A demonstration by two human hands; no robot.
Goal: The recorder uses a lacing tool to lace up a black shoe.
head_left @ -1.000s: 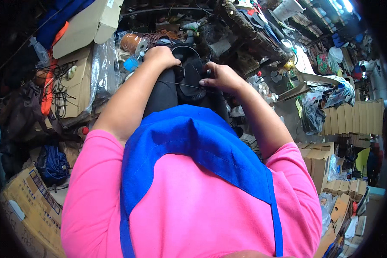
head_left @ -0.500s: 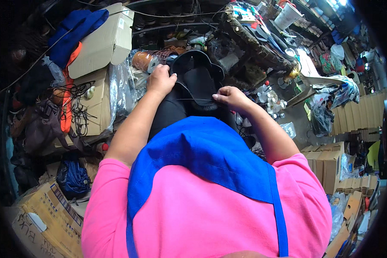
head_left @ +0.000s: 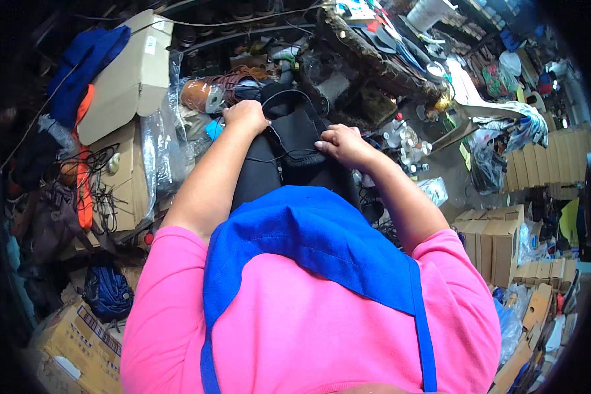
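A black shoe upper (head_left: 297, 136), with curved sides and a flat panel in its middle, rests over my dark-clad knees. My left hand (head_left: 245, 118) is closed at its left edge, fingers curled; what lies inside the grip is partly hidden. On the other side, my right hand (head_left: 345, 146) pinches the lower right edge of the upper between thumb and fingers. A thin dark thread (head_left: 264, 159) loops across my lap below the upper, by its lower left edge. A blue apron (head_left: 308, 217) covers my lap.
To the left are an open cardboard box (head_left: 128, 85), clear plastic, tangled black cords and an orange strap (head_left: 84, 157). A wrapped spool (head_left: 200, 96) stands beyond my left hand. At right are small white bottles (head_left: 410, 144) and a cluttered worktable (head_left: 374, 56).
The view has shifted slightly. The shoe upper has tipped and its opening looks narrower; the thread, taut across it before, now hangs in a loop at lower left. Both hands stay at its edges.
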